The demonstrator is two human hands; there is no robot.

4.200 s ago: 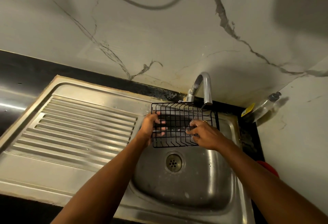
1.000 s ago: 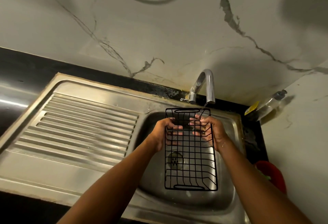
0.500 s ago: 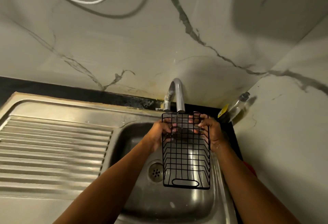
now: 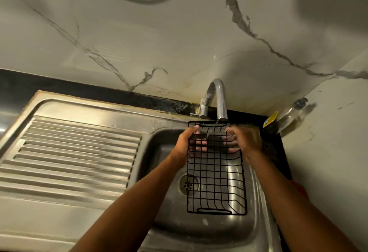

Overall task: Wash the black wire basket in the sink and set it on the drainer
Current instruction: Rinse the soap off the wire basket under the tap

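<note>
Behind everything, the marble-veined wall (image 4: pixel 179 32) fills the upper half of the view, with a dark worktop (image 4: pixel 20 84) strip running along its foot. Below it, the steel sink unit spreads across the frame: the ribbed drainer (image 4: pixel 75 152) takes the left side and the sink bowl (image 4: pixel 199 229) sits to the right.

The black wire basket (image 4: pixel 216 182) is held over the bowl, lengthwise, with its far end up under the spout and its near end hanging lower, above the bowl floor. It is well apart from the drainer. Both forearms reach in from the bottom edge. The left grip (image 4: pixel 184 144) is closed round the left side wires near the far end, its fingers showing through the mesh. The right grip (image 4: pixel 246 140) is slightly blurred, but it holds the opposite side in the same way.

The curved tap (image 4: pixel 220 96) stands at the back rim, its mouth just above the basket's far edge. A clear bottle (image 4: pixel 288 115) with a yellow label leans in the corner to the right. The drain (image 4: pixel 187 184) shows through and beside the mesh. A thin stream of water (image 4: pixel 209 132) falls from the spout onto the wires between the two grips.

As I judge it, the wash is under way but not finished, since only the far end sits in the stream. What is left is to run the rest of the wires under the water, let them drip, then carry the basket left and set it on the ribs.
</note>
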